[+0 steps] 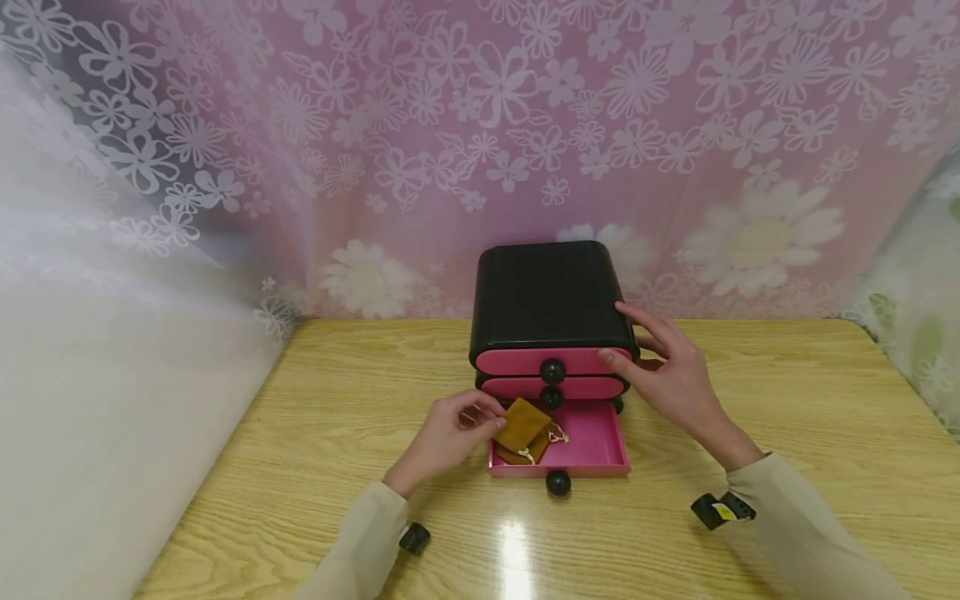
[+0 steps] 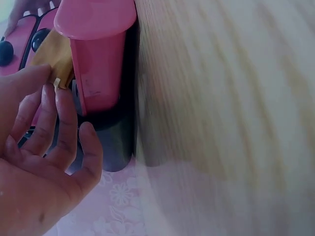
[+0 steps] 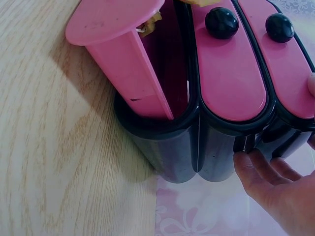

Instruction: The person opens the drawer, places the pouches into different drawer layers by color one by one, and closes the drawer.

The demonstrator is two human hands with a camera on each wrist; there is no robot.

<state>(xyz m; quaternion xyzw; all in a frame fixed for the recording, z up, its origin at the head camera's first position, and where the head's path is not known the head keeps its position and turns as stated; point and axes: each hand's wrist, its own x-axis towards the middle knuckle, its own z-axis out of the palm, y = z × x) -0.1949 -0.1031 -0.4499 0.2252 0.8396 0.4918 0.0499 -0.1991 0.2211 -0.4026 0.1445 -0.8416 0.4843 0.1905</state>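
My left hand (image 1: pixel 448 437) pinches a mustard-brown drawstring pouch (image 1: pixel 522 423) between thumb and fingertips, over the left part of a pulled-out pink drawer (image 1: pixel 588 442). Beneath it lies more brown cloth, seemingly a second pouch (image 1: pixel 531 451), with pale cords showing. The drawer is the lowest of a black mini drawer cabinet (image 1: pixel 547 292) with pink fronts and round black knobs. My right hand (image 1: pixel 675 379) holds the cabinet's upper right corner, thumb on the top drawer's front and fingers along the side. In the right wrist view, fingertips (image 3: pixel 246 162) touch the black side wall.
The cabinet stands on a wood-grain table (image 1: pixel 360 375), near its back edge. Behind hangs a pink flowered curtain (image 1: pixel 450 167), with a pale sheet (image 1: pixel 112 350) on the left. The two upper drawers are pushed in, and the lowest drawer's knob (image 1: pixel 558 482) juts forward.
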